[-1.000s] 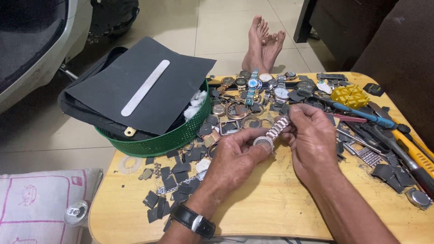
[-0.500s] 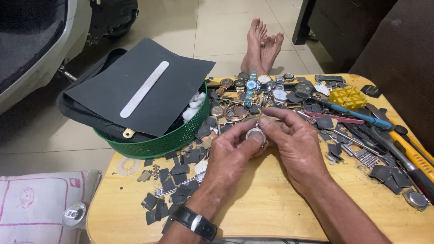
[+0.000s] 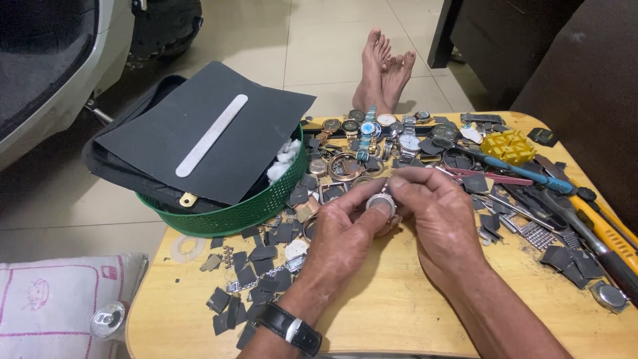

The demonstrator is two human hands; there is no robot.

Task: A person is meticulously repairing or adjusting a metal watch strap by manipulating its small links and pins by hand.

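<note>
You have the round silver watch case [image 3: 381, 205] pinched between both hands just above the middle of the wooden table [image 3: 399, 312], near side of the heap of watches [image 3: 372, 133]. Your left hand [image 3: 345, 229] curls under it with the thumb pressed on its rim, and your right hand [image 3: 438, 213] closes on it from above with fingertips together. It looks small, stiff and smooth metal, likely light and slippery, with a face that could scratch, so hold it by the rim rather than the flat faces. Left of the case sits the green basket [image 3: 232, 213] under a dark sheet [image 3: 206, 133] bearing a pale file [image 3: 211, 135]; right of it lie the blue-handled tool [image 3: 515, 169] and yellow block [image 3: 508, 145].
</note>
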